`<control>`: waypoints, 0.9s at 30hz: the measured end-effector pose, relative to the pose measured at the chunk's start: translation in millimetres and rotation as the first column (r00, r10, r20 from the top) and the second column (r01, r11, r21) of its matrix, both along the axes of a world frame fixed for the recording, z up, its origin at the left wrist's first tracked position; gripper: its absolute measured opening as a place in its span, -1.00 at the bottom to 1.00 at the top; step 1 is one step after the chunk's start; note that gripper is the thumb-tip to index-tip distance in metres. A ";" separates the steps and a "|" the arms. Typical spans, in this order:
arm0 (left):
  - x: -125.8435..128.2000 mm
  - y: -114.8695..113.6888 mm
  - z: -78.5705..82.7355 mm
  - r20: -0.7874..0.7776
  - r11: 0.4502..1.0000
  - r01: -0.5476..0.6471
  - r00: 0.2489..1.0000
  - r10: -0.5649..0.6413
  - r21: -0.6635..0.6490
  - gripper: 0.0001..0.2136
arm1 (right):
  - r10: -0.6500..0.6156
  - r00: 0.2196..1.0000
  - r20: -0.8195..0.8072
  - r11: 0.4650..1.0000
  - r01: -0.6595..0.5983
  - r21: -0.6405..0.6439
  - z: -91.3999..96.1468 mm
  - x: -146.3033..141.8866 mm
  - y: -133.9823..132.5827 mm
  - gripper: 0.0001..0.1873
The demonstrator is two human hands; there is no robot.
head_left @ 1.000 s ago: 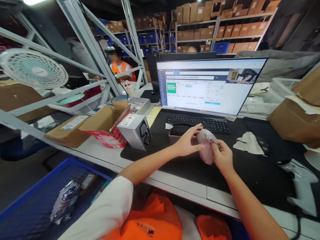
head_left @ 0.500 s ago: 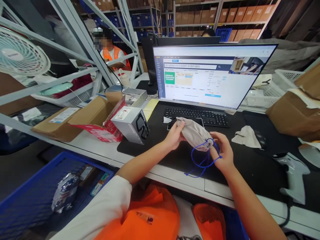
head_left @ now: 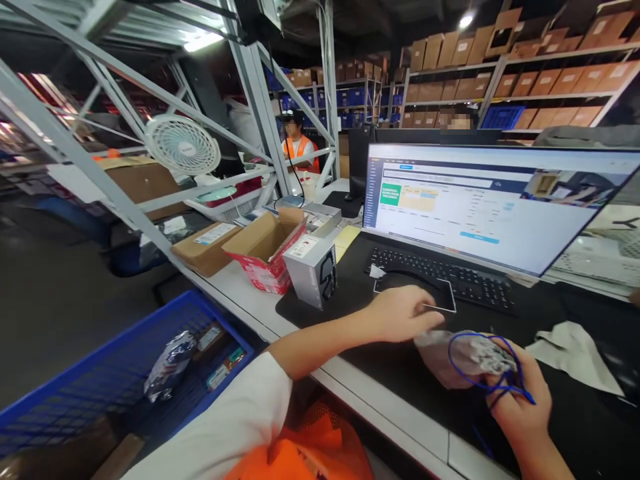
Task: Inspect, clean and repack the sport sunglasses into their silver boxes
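Note:
My right hand point(head_left: 523, 403) holds a light grey drawstring pouch point(head_left: 443, 363) by its gathered neck, low over the black desk mat. A blue cord point(head_left: 453, 350) loops around the neck and over my fingers. My left hand point(head_left: 405, 315) hovers at the pouch's far end, thumb stretched out and fingers partly bent and apart; nothing shows in it. Just beyond it, a flat black piece with a white edge point(head_left: 447, 300) lies in front of the keyboard point(head_left: 480, 283). A crumpled pale cloth or paper point(head_left: 570, 353) rests right of my right hand.
A silver-grey box point(head_left: 305, 277) stands left on the desk, beside an open red-and-white carton point(head_left: 265, 275) and a flat brown box point(head_left: 205, 250). Behind the keyboard is a monitor point(head_left: 440, 220). A blue crate point(head_left: 200, 310) holds wrapped goods below left. Co-workers sit beyond.
The view has swung left and up. My left hand has let go of the pouch and moved toward the flat black piece. My right hand keeps the pouch, now lower and nearer.

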State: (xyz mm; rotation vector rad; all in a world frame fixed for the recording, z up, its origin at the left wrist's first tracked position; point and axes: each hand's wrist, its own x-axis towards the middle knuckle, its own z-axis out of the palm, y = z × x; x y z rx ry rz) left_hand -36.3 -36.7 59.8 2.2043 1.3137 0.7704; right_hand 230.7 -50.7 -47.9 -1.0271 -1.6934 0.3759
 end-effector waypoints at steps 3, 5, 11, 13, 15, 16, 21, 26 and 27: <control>22.8 -3.7 4.0 0.078 0.932 0.251 0.957 -0.279 0.261 -0.27 | -0.003 0.993 0.118 0.993 -0.011 0.117 -3.1 -4.8 9.2 -0.62; 35.3 -0.7 -2.1 0.016 0.884 0.388 0.914 -0.406 0.260 -0.27 | 0.017 0.986 0.166 0.982 -0.048 0.183 -1.9 -10.8 13.9 -0.69; 31.1 17.2 -12.6 0.031 0.908 0.393 0.915 -0.401 0.144 -0.73 | 0.109 0.973 0.202 0.955 -0.159 0.251 10.3 -25.0 13.9 -0.83; 20.9 21.1 -6.3 0.016 0.927 0.359 0.932 -0.363 0.114 -0.77 | 0.144 0.972 0.183 0.953 -0.186 0.240 13.8 -25.3 13.5 -0.83; 10.7 23.7 1.9 -0.030 0.942 0.336 0.941 -0.336 -0.001 -0.74 | 0.140 0.977 0.163 0.964 -0.172 0.204 15.2 -22.9 15.2 -0.86; 6.6 24.7 5.3 -0.054 0.937 0.340 0.937 -0.344 -0.074 -0.73 | 0.134 0.978 0.159 0.969 -0.163 0.184 15.1 -20.9 16.7 -0.88; 3.6 27.9 3.2 -0.093 0.938 0.332 0.942 -0.323 0.103 -0.56 | 0.208 0.967 0.150 0.962 -0.230 0.149 14.1 -14.9 21.0 -0.87; 14.0 28.8 -10.4 -0.197 0.834 0.485 0.873 -0.445 0.265 -0.58 | 0.293 0.945 0.146 0.944 -0.311 0.115 22.9 -22.4 15.7 -0.77; 15.0 28.8 -11.3 -0.208 0.834 0.495 0.867 -0.453 0.245 -0.63 | 0.287 0.946 0.149 0.944 -0.306 0.123 25.4 -24.4 14.8 -0.76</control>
